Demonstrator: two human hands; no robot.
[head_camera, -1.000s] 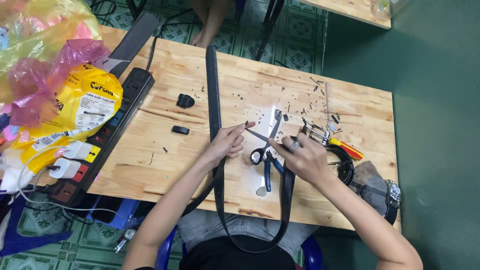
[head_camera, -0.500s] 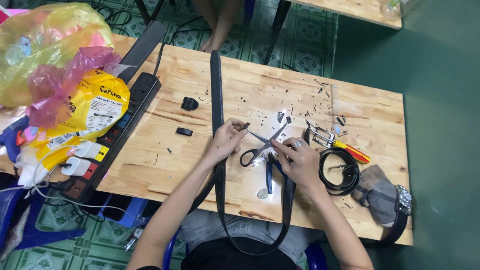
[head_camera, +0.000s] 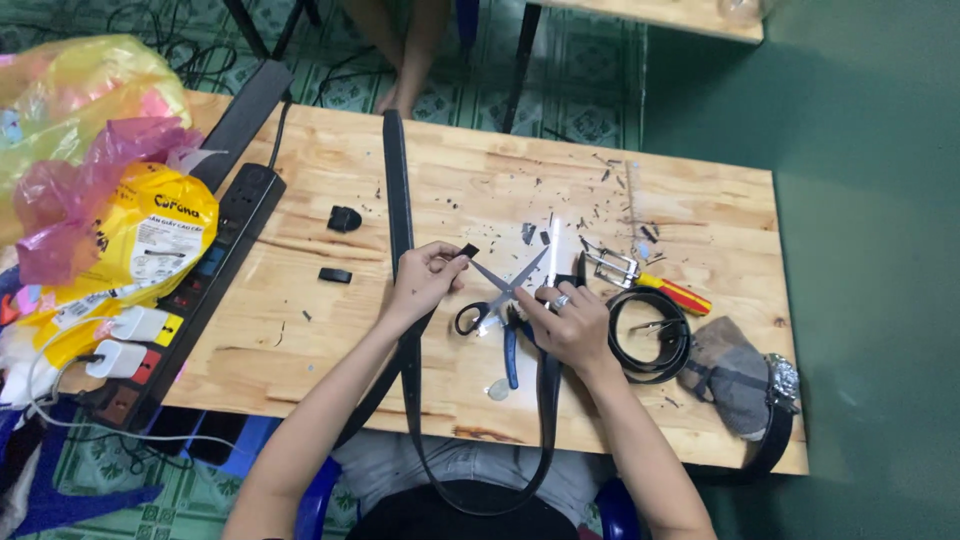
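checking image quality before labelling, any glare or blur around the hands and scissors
Head view: a bright white glare streak on the light wooden table just right of the open metal scissors; left hand pinching a small black piece and right hand are fairly sharp; long black leather belt clear; lighting even, shadows soft.

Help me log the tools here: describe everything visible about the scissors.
The scissors lie flat on the wooden table, blades open in a V pointing away from the person, metal and shiny, with dark loop handles nearest the person. They sit between the left hand and right hand; the right fingers look very close, contact unclear.
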